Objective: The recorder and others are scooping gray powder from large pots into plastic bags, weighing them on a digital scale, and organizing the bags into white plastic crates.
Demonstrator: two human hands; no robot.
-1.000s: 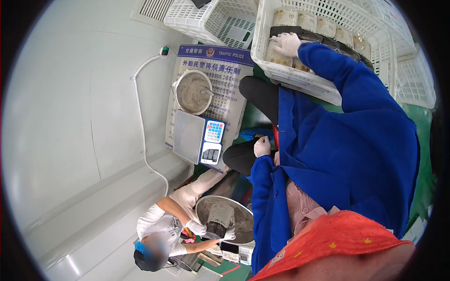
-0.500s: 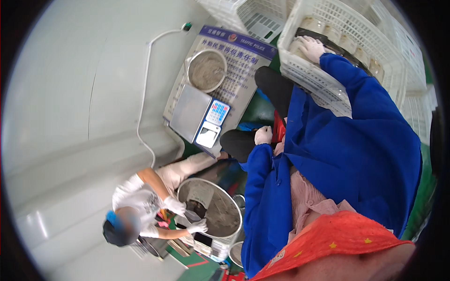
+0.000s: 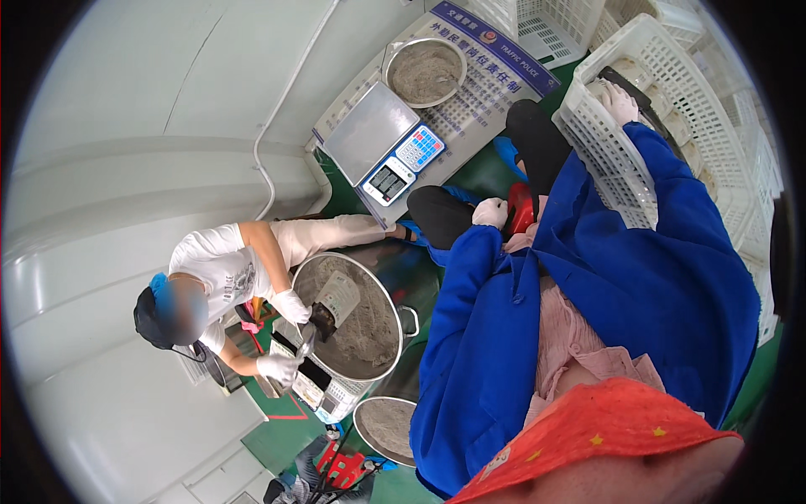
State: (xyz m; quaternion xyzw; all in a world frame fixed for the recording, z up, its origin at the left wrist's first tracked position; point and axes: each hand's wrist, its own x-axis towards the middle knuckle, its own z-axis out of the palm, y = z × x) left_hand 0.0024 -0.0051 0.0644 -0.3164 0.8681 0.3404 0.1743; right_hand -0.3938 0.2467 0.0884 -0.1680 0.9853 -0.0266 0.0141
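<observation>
My right hand (image 3: 620,101), in a white glove with a blue sleeve, reaches into a white plastic crate (image 3: 613,168) and rests on pale round pieces (image 3: 663,101) lined up inside it. Whether it grips one is hidden. My left hand (image 3: 489,212), also gloved, lies curled on my black trouser knee (image 3: 441,214) and holds nothing.
A co-worker in a white shirt (image 3: 218,269) crouches at the left with gloved hands at a large steel pot of grey powder (image 3: 361,319). A weighing scale (image 3: 382,147), a steel bowl of powder (image 3: 424,71), a second bowl (image 3: 386,428) and more white crates (image 3: 562,29) stand around.
The view has swung so the co-worker, pot and scale sit higher and further right. My right hand stays in the crate and my left hand stays on my knee.
</observation>
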